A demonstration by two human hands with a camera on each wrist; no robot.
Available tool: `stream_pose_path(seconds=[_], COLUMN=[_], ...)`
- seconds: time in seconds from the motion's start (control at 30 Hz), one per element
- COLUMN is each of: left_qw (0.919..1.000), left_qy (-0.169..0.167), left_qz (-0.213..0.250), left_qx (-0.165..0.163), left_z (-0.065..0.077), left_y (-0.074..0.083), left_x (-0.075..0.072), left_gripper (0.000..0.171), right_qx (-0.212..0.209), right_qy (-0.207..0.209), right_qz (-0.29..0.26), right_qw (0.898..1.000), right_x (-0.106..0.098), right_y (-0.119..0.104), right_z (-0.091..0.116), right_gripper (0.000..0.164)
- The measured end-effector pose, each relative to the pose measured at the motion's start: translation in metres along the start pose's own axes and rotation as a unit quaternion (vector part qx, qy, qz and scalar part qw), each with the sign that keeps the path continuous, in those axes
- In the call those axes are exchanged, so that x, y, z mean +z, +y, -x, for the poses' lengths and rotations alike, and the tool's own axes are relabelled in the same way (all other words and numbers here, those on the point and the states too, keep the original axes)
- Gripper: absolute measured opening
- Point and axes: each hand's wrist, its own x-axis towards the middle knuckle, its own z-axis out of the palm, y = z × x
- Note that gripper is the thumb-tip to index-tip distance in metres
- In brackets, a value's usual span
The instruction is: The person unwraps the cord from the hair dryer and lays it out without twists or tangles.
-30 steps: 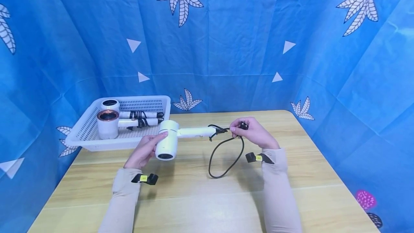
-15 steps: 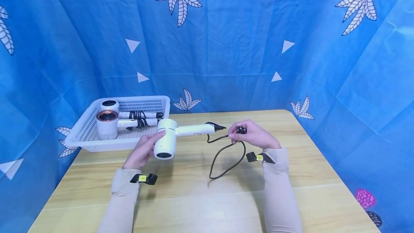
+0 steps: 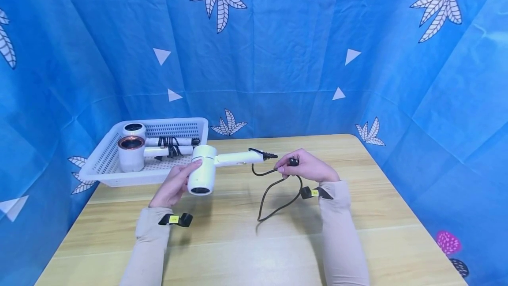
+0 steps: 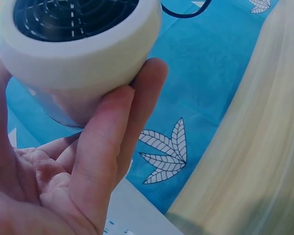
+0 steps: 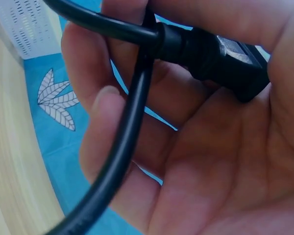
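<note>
Presumably for steadiness, the left hand (image 3: 173,186) has its fingers curled round the white hair dryer (image 3: 203,172) above the tabletop (image 3: 238,255), while the right hand (image 3: 307,167) grasps the black cord (image 5: 132,112), seemingly controlling slack.

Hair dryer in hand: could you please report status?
Left hand gripping hair dryer by body. Right hand holding black cord near plug. Slack loops below; no obstruction seen.
</note>
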Motion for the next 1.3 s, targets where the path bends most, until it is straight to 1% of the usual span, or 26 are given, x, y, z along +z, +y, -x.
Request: stream_pose_path(seconds=[0.1,0.23,0.5,0.63,0.73,0.87,0.97,1.07,1.17,1.3], left_qw=[1.0000,0.9998,0.9996,0.9991,0.9985,0.9984,0.9986,0.9985,0.9987,0.9983], left_qy=[-0.006,-0.013,-0.025,-0.038,-0.049,-0.048,-0.046,-0.046,-0.038,-0.029], left_qz=[0.002,0.006,0.004,-0.001,-0.009,-0.012,-0.017,-0.026,-0.035,-0.050], left_qx=[0.004,0.011,0.016,0.019,0.026,0.029,0.021,0.012,0.002,-0.007], left_z=[0.001,0.002,0.004,0.004,0.004,0.002,0.000,-0.002,-0.003,-0.005], left_y=[0.001,0.002,0.004,0.006,0.006,0.005,0.003,0.001,-0.001,-0.006], left_x=[0.000,-0.001,0.002,0.005,0.008,0.010,0.012,0.014,0.015,0.015], left_gripper=[0.052,0.045,0.033,0.032,0.032,0.031,0.032,0.035,0.037,0.042], right_qx=[0.007,0.020,0.055,0.070,0.072,0.053,0.040,0.030,0.011,-0.021], right_qy=[0.004,0.018,0.065,0.096,0.119,0.149,0.173,0.193,0.208,0.227], right_qz=[0.005,0.012,0.012,0.013,0.020,0.029,0.035,0.055,0.088,0.121], right_qw=[1.000,1.000,0.996,0.993,0.990,0.987,0.983,0.979,0.974,0.966], right_x=[0.001,0.003,0.003,0.003,0.003,0.002,0.001,-0.002,-0.008,-0.018], right_y=[0.000,0.001,0.013,0.018,0.019,0.020,0.020,0.019,0.012,-0.004], right_z=[-0.003,-0.005,-0.011,-0.016,-0.018,-0.020,-0.021,-0.022,-0.024,-0.028], right_gripper=[0.019,0.022,0.021,0.023,0.023,0.025,0.026,0.025,0.024,0.022])
